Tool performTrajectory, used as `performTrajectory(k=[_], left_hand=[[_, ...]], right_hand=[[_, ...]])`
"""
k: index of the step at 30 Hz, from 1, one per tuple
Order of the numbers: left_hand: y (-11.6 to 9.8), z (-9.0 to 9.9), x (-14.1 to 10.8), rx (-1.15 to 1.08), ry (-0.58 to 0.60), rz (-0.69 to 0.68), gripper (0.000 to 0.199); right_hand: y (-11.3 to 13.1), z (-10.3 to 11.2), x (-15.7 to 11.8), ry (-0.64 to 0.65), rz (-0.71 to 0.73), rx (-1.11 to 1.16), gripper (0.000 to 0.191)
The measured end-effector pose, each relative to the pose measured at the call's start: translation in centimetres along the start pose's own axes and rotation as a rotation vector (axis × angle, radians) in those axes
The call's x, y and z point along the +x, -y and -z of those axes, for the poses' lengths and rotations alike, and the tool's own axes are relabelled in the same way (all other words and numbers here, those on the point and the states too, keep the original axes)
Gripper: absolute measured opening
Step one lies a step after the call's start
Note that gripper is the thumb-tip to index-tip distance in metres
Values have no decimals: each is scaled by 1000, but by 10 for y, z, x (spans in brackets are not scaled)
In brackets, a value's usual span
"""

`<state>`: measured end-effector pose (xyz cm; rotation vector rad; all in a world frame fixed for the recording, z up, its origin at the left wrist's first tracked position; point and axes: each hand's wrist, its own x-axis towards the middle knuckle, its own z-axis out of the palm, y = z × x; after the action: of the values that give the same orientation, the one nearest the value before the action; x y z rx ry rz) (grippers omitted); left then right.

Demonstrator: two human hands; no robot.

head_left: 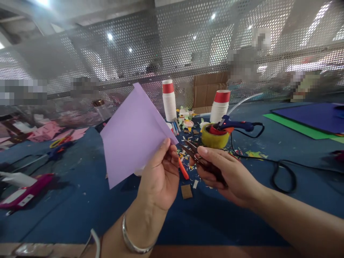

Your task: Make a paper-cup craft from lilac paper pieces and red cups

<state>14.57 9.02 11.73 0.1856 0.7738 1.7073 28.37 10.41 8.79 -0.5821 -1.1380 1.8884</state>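
My left hand (163,168) pinches a sheet of purple paper (131,132) near its right corner and holds it up above the table. A narrow strip along the paper's upper right edge looks folded. My right hand (223,172) is closed around dark scissors (206,163). Their blades are parted and point left, close to the paper's right corner; I cannot tell whether they touch it. Below, between the hands, lies an orange-handled tool (184,169). Nearer to me is a small brown cardboard square (186,191).
Two stacks of paper cups, left (169,104) and right (219,105), stand behind paper scraps. A blue glue gun (236,124) rests on a yellow tape roll (213,139), its black cord (276,163) running right. Coloured sheets (311,120) lie right; pink paper pieces (45,131) lie left.
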Motion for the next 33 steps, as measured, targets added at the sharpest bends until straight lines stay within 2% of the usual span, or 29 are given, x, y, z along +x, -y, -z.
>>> performTrajectory(k=[6, 16, 22, 27, 33], left_hand=[[4, -6, -2, -70, -22, 40, 21], [13, -5, -8, -60, -51, 95, 23], [19, -2, -12, -37, -82, 70, 16], [24, 1, -14, -81, -17, 48, 9], [24, 0, -17, -62, -9, 36, 13]], right_hand=[[0, 0, 1, 0, 4, 14, 35], [-1, -1, 3, -18, 4, 89, 37], [-4, -3, 5, -28, -33, 144, 37], [-4, -5, 5, -41, -74, 180, 38], [-4, -8, 4, -57, -105, 168, 42]])
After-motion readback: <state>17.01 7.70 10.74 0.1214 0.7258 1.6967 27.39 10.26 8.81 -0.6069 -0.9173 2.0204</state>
